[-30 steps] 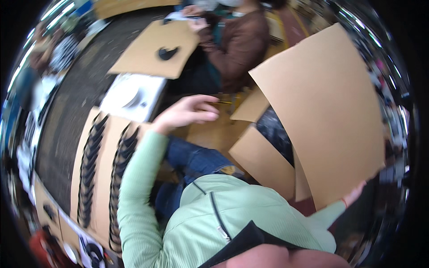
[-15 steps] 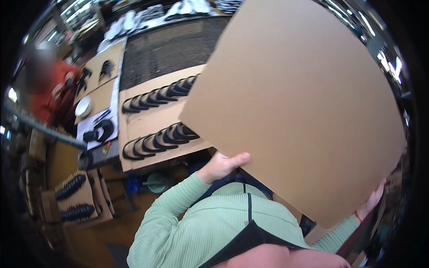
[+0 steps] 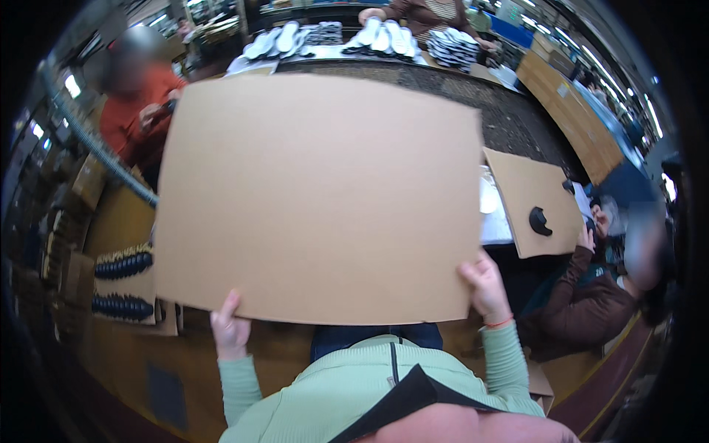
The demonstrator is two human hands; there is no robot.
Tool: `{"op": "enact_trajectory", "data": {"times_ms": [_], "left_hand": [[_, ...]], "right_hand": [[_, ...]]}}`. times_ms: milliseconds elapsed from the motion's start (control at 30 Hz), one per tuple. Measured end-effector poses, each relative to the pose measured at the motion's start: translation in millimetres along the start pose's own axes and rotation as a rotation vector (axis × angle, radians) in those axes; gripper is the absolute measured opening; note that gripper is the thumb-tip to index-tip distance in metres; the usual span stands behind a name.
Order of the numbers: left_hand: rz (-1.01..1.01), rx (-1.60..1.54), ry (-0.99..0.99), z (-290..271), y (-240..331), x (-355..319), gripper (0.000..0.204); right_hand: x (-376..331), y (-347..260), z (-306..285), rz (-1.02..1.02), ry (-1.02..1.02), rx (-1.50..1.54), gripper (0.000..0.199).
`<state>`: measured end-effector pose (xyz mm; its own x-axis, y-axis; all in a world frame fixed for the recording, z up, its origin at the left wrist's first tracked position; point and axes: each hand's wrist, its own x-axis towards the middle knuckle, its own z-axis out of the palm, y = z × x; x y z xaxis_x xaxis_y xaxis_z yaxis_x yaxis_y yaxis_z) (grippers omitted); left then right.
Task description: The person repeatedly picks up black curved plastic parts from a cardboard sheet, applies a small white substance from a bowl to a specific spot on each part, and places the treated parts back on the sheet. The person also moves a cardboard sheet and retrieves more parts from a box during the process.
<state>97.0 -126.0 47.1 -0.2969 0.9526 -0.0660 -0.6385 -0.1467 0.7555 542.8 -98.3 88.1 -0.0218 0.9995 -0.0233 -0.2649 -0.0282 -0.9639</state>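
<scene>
My left hand [image 3: 231,328] pinched the near edge of the large cardboard sheet [image 3: 317,199], thumb on top, at lower left of centre; my right hand [image 3: 486,288] pinched its right side just above the lower right corner. The fingers beneath I couldn't see. The sheet filled the middle of the frame, with both grips at its near end — so, as I judged it, the far edge could have dipped, its weight levering against my thumbs, and one slack grip could have let it twist.

At middle left a ribbed hose [image 3: 111,171] ran to the sheet's left edge, touching or merely behind, I couldn't tell; it might have snagged a corner. At right, a smaller board [image 3: 513,207] carried a black curved piece [image 3: 540,221], and a rightward swing could have knocked it or the co-worker in brown [image 3: 583,317]. A co-worker in orange [image 3: 129,125] narrowed the upper left. The widest room was over the dark bench top [image 3: 524,122], upper right, short of the white stacks [image 3: 281,42].
</scene>
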Motion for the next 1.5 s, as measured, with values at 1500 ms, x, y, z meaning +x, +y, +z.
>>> {"op": "enact_trajectory", "data": {"times_ms": [1500], "left_hand": [[-0.514, 0.360, -0.180, -15, -62, 57, 0.022]], "right_hand": [[76, 84, -81, 0.028, 0.271, -0.064, 0.026]]}}
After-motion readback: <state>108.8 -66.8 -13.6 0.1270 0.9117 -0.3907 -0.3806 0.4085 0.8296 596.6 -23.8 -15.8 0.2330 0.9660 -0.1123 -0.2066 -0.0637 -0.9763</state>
